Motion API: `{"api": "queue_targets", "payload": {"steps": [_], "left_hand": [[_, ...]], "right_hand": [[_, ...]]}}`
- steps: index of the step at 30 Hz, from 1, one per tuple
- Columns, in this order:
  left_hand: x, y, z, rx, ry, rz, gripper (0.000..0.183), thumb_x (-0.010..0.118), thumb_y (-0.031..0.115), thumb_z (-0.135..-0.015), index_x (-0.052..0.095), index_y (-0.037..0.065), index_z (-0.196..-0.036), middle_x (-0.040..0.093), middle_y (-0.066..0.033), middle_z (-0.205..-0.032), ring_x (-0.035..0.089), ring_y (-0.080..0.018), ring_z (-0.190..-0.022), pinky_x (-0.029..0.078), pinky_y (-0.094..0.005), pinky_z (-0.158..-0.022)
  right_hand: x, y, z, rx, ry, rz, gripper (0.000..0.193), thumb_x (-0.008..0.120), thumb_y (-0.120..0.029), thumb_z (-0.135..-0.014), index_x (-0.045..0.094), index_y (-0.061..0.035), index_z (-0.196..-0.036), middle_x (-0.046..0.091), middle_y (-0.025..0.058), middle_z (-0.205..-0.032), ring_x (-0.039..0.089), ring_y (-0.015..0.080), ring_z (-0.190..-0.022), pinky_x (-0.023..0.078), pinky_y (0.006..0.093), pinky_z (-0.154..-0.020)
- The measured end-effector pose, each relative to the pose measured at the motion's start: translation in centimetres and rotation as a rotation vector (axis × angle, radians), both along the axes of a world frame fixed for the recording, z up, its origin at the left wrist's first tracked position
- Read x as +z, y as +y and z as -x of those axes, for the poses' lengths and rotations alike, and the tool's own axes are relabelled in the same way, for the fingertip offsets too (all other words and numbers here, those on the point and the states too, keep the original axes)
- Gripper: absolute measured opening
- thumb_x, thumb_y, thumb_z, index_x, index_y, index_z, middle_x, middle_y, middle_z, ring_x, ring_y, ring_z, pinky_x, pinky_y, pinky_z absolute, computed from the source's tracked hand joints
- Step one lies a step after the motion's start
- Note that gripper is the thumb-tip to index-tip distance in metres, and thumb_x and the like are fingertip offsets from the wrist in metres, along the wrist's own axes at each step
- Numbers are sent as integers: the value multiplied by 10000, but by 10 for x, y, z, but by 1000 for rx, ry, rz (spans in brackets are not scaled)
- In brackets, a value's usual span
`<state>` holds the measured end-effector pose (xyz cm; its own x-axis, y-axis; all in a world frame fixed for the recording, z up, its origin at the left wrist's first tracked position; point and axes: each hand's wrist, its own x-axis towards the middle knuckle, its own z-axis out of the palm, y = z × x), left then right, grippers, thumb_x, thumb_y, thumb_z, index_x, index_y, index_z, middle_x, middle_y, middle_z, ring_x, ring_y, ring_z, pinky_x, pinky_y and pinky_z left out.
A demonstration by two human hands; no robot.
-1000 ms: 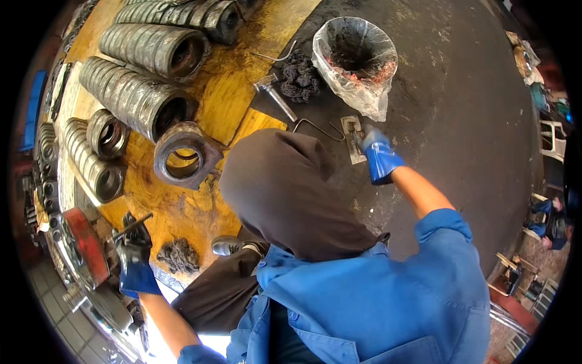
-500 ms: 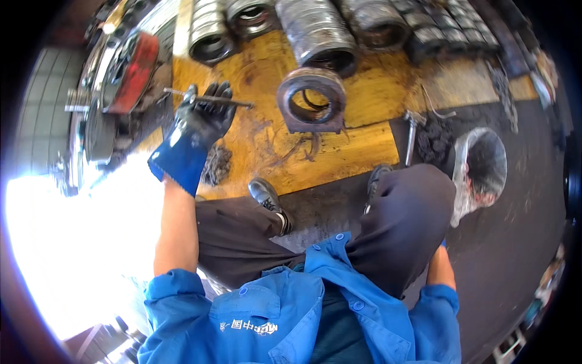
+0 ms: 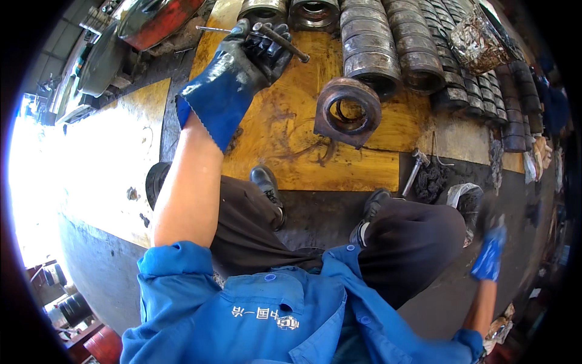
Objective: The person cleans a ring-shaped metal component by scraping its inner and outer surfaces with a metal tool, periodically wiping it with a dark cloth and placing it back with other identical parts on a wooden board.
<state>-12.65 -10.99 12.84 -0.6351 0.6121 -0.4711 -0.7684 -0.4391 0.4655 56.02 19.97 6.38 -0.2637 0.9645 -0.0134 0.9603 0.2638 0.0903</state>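
Note:
My left hand (image 3: 257, 57), in a blue glove with a dark grip, is raised over the yellow boards with its fingers curled. It holds a metal rod (image 3: 280, 42); the thick end lies across the fingers, and a thinner tip sticks out past the thumb. To its right a greasy metal ring with a flat-edged flange (image 3: 324, 115) stands on the boards. My right hand (image 3: 490, 252), also in a blue glove, is out at the right side beside a pale plastic-lined container (image 3: 465, 197). Motion smears its fingers, so what it holds, if anything, is unclear.
Rows of metal rings (image 3: 371, 51) line the far side of the boards (image 3: 285, 173). A hammer-like tool (image 3: 413, 173) and a dark rag (image 3: 431, 182) lie near my right knee. A scrap-filled clear bag (image 3: 476, 42) sits far right; a red metal part (image 3: 157, 27) stands far left.
My left hand has moved farther out and to the right with the rod, which has turned. My right hand has come into view at the right. The whole view has shifted.

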Motion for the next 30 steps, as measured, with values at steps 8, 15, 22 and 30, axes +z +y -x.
{"api": "queue_targets", "payload": {"steps": [8, 15, 22, 30], "left_hand": [[11, -41, 36, 150, 38, 34, 405, 457, 408, -967, 570, 59, -1136, 657, -150, -1064, 650, -297, -950, 530, -486, -847], [0, -68, 62, 225, 132, -57, 462, 431, 456, -963, 558, 20, -1045, 625, -170, -960, 650, -282, -791, 585, -408, -660], [25, -101, 27, 171, 467, -16, 542, 518, 422, -913, 459, 5, -1255, 567, -187, -1184, 621, -283, -999, 552, -411, -838], [25, -93, 27, 125, 385, 76, 503, 511, 416, -925, 490, 16, -1229, 580, -176, -1177, 616, -282, -1008, 543, -443, -839]], "right_hand": [[82, -58, 415, 606, 684, 402, 361, 620, -57, -853, 565, -45, -1210, 614, 44, -948, 562, 115, -776, 471, 244, -672], [-84, -212, 618, 368, 1069, 1427, 121, 592, -167, -873, 582, -47, -880, 617, 78, -818, 580, 163, -721, 500, 305, -677], [-348, -298, 750, -256, 1530, 1816, 91, 487, -11, -884, 569, -45, -866, 617, 89, -807, 618, 205, -752, 516, 356, -662], [-392, -299, 754, -578, 1456, 1629, 108, 503, -25, -862, 536, -126, -839, 539, 22, -742, 506, 164, -688, 411, 325, -633]]}}
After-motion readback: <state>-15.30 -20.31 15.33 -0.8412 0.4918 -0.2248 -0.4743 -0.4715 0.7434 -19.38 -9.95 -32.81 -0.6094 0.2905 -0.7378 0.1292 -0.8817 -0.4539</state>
